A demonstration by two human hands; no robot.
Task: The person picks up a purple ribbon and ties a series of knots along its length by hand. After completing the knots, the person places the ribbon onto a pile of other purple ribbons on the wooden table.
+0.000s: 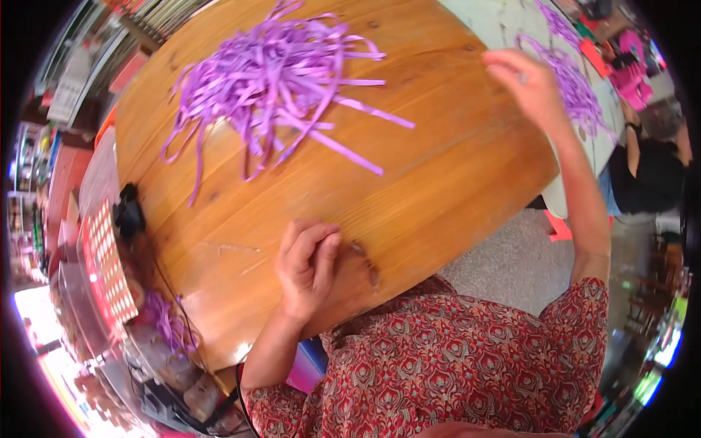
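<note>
A loose heap of purple ribbon strips (pixel 270 80) lies on the far left part of the wooden table, with several ends trailing to the right and toward me. My left hand (pixel 307 263) rests over the near part of the table, its fingers curled in and the thumb against them; anything inside is hidden. Raised over the table's right edge, my right hand (pixel 529 91) has thumb and fingers drawn together in a pinch. Whatever is between those fingertips, if anything, is too small to make out. Neither hand touches the heap.
The wooden table (pixel 438 146) has a rounded edge. Beyond it, a pale table (pixel 504 22) carries more purple strips (pixel 577 87). Another person in a dark top (pixel 646 175) sits at the right. Purple strips (pixel 168 321) hang by clutter at the left edge, near a black cable.
</note>
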